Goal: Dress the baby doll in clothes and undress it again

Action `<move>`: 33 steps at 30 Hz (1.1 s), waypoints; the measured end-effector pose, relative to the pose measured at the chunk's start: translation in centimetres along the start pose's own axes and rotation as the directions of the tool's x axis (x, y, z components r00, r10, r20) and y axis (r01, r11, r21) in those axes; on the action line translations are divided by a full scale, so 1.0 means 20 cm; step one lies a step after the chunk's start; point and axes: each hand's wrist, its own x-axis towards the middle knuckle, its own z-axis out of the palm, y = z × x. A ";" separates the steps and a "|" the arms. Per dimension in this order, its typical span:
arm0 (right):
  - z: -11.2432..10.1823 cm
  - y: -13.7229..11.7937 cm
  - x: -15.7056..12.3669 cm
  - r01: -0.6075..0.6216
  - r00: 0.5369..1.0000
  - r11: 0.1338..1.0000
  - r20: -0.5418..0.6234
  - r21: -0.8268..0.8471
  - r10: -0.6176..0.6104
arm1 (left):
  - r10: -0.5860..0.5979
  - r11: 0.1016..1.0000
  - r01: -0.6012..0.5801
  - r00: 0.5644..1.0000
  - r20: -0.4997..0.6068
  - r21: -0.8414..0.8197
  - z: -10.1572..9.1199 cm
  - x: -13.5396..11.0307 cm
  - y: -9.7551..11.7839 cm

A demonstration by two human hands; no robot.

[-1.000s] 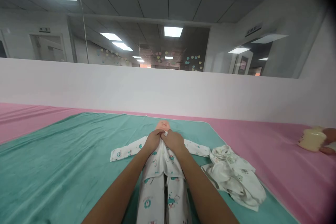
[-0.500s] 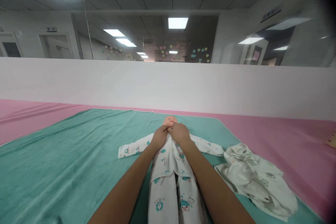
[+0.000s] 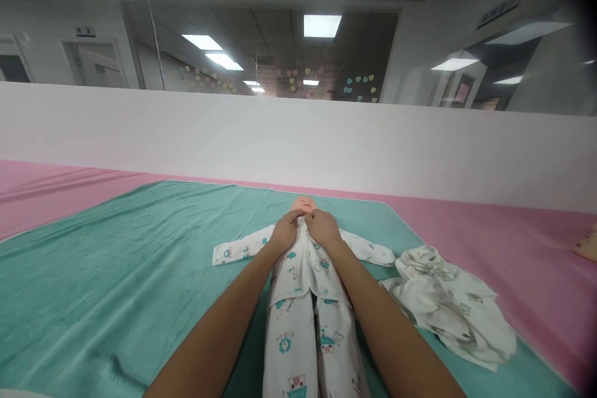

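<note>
A baby doll [image 3: 302, 204] lies on its back on a teal blanket [image 3: 116, 261], dressed in a white printed sleepsuit [image 3: 303, 298] with its sleeves spread out. My left hand [image 3: 284, 233] and my right hand [image 3: 321, 228] are side by side at the doll's chest, just below its chin. Both hands have their fingers closed, pinching the sleepsuit's front at the collar. Only the top of the doll's head shows beyond my knuckles.
A crumpled heap of white printed baby clothes [image 3: 452, 305] lies on the blanket's right edge. Pink sheet [image 3: 489, 242] covers the surface around the blanket. A low white partition wall [image 3: 298, 143] runs across behind. A pale object [image 3: 588, 242] pokes in at the far right.
The view has tilted down and shifted, so the doll sits higher in the picture. Both hands stay pinched at the doll's collar. The cream bottle and another person's hand at the right have left view.
</note>
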 end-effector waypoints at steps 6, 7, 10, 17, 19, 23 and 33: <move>0.04 0.02 -0.08 -0.062 0.980 0.994 -0.182 0.094 0.078 | 0.128 0.982 -0.123 0.992 -0.022 0.144 0.02 -0.05 0.01; 0.05 0.02 -0.10 -0.060 0.976 0.993 -0.203 0.106 0.081 | 0.151 0.976 -0.144 0.988 -0.034 0.163 0.02 -0.08 0.01; 0.04 0.03 -0.17 -0.045 0.969 0.990 -0.237 0.136 0.076 | 0.124 0.978 -0.110 0.990 -0.072 0.175 0.01 -0.18 0.01; 0.02 0.09 -0.32 0.080 0.948 0.950 -0.318 0.301 0.021 | -0.042 0.987 0.036 0.998 0.036 0.158 -0.11 -0.48 0.10; 0.03 0.11 -0.35 0.107 0.944 0.940 -0.329 0.325 0.006 | -0.100 0.984 0.091 0.994 0.053 0.156 -0.12 -0.53 0.14; 0.03 0.14 -0.39 0.180 0.924 0.927 -0.380 0.330 -0.044 | -0.174 0.979 0.168 0.984 0.045 0.116 -0.13 -0.58 0.19; 0.02 0.16 -0.38 0.175 0.943 0.871 -0.332 0.459 -0.015 | -0.134 0.892 0.003 0.957 0.259 0.451 -0.19 -0.97 0.40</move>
